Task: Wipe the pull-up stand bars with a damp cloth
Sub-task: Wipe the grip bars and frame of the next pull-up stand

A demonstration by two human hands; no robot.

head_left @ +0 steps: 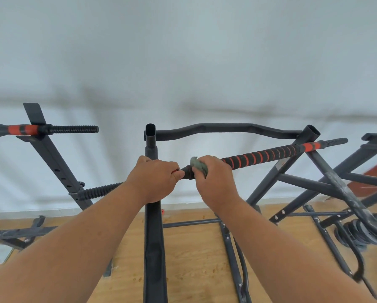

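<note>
Seen from the head camera, looking down over two bare forearms: a dark metal pull-up stand (153, 215) rises from a wooden floor (194, 259) before a pale wall (183, 51). Its horizontal bar (264, 155), wrapped in black foam with a spiralling orange stripe, runs from the centre of the view up to the right. The left hand (153, 176) curls its fingers tightly round the near end of this bar, just beside the upright post. The right hand (213, 173) sits close alongside on the bar, fingers closed round a small grey-green cloth (199, 165) bunched against the foam. The cloth looks soft, light and limp, best held wadded in the palm so it wraps the bar. The foam grip probably gives slightly and drags on damp fabric; the steel frame looks stiff and heavy, safe to brace against. A curved back bar (224, 127) joins the two posts behind.
</note>
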